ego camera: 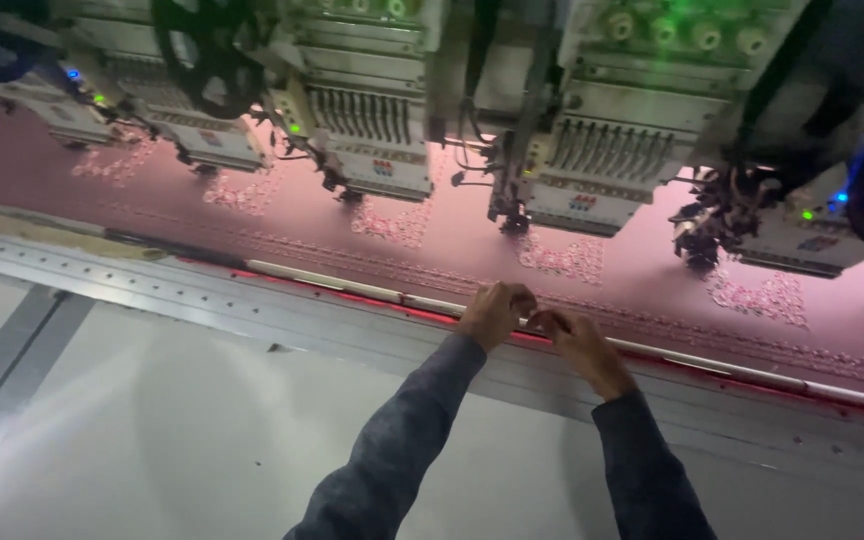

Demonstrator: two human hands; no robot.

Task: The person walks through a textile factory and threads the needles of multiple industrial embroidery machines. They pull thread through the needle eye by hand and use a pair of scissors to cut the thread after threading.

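A: Where does the clamp rail (352,285) sit?

B: It runs along the near edge of the pink fabric (282,215), between the cloth and the grey metal table (202,420). The person works at the stretch just below the 3rd embroidery head (602,150).

A: And the 2 hands?

B: The left hand (495,312) and the right hand (582,345) meet on the rail, fingertips almost touching each other. Both are curled with fingers pinched together at the rail's edge. Whether they clamp the rail itself, the fabric edge or a thread cannot be told; the spot between them is too small and blurred.

A: How would this be done well?

B: Probably by keeping both pinches close, so the cloth stays flat and evenly taut under the heads. The stitched pale motifs (562,258) lie just beyond, so pulling sideways could skew them. The sleeves (422,420) are best kept low on the table, well clear of the needles (512,215) above the fabric.
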